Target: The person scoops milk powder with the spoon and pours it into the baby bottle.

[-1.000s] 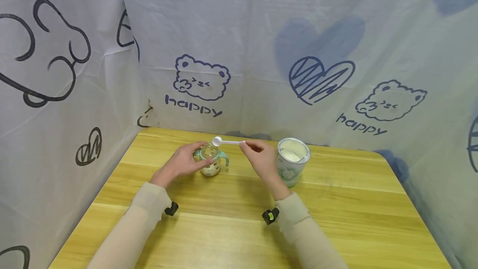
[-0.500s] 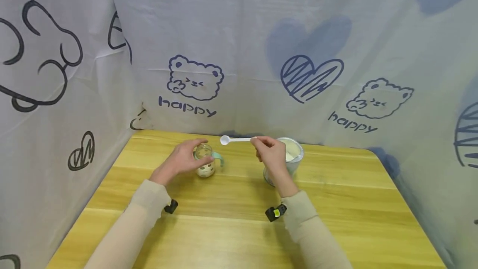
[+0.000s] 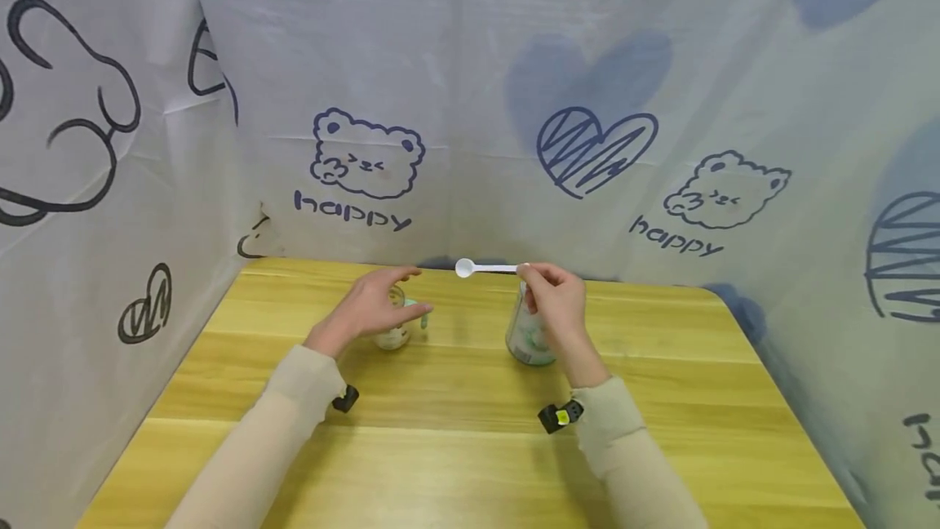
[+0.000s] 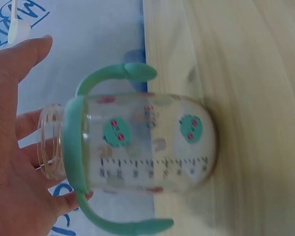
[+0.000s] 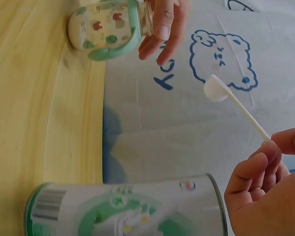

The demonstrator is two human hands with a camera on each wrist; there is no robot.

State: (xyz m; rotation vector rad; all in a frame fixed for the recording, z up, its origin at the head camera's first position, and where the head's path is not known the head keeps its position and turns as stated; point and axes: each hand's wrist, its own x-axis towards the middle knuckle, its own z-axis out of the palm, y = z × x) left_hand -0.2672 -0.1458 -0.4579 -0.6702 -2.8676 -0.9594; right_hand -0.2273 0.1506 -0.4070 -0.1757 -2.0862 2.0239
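Note:
My right hand (image 3: 561, 304) pinches the end of a white measuring scoop (image 3: 466, 268) between thumb and fingertips, its handle level and its bowl pointing left. Below that hand stands a formula can (image 3: 527, 333), white and green; its upper part is hidden by the hand in the head view. A clear baby bottle (image 4: 137, 152) with a green ring and two green handles stands upright on the table, uncapped, with pale contents at its bottom. My left hand (image 3: 367, 304) spreads around the bottle's neck, thumb held off it and the other fingers behind.
The wooden table (image 3: 455, 464) ends at the back against a hanging white sheet (image 3: 470, 104) printed with bears and hearts. More sheeting hangs along the left and right sides.
My right hand has carried the scoop rightward from over the bottle's mouth to above the can. My left hand has loosened from the bottle, its thumb lifting away.

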